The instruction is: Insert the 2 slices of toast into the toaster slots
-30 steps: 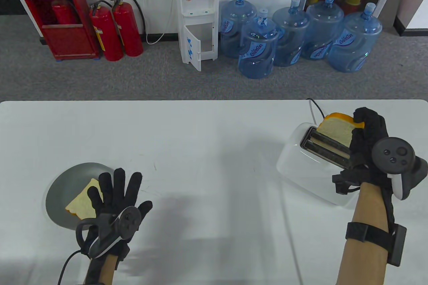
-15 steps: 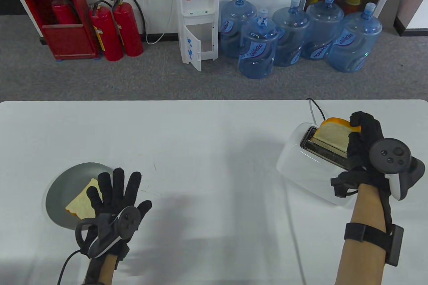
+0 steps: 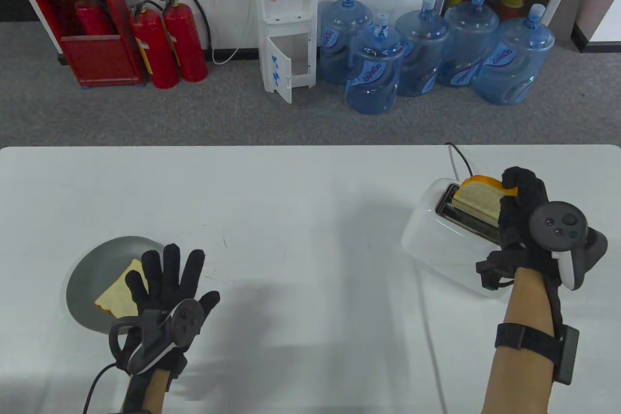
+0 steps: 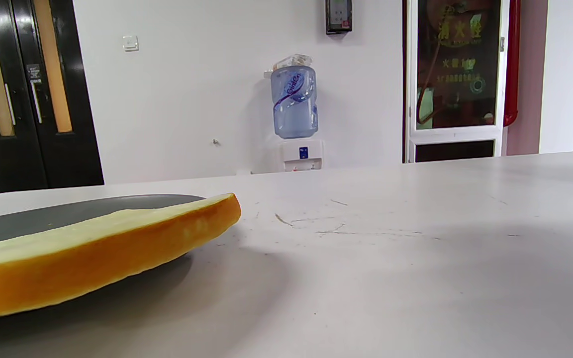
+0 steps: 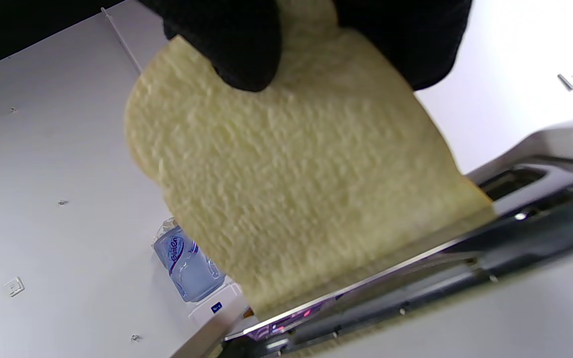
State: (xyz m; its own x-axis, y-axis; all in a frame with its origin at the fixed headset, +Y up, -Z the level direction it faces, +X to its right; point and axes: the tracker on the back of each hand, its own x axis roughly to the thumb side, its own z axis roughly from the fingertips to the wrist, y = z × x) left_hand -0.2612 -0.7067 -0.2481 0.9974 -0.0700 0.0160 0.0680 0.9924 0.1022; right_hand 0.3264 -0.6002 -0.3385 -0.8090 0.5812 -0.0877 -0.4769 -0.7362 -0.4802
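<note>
A white toaster [image 3: 436, 244] stands at the table's right side. My right hand [image 3: 519, 200] pinches a slice of toast [image 3: 478, 198] by its crust, the slice's lower edge sunk into the far slot. In the right wrist view the slice [image 5: 291, 184] hangs from my fingers [image 5: 237, 44] into the toaster's slot [image 5: 416, 278]. A second slice [image 3: 119, 295] lies on a grey plate [image 3: 85, 268] at the left. My left hand [image 3: 170, 283] rests flat with spread fingers over that slice's right edge. The left wrist view shows the slice [image 4: 92, 248] on the plate [image 4: 67, 211].
A black cord [image 3: 458, 157] runs from the toaster over the table's far edge. Water bottles [image 3: 427, 55], a dispenser [image 3: 286, 21] and fire extinguishers [image 3: 167, 45] stand on the floor beyond the table.
My right hand has lowered the slice, moving it slightly left, so less of it shows above the slot. The left hand has not moved.
</note>
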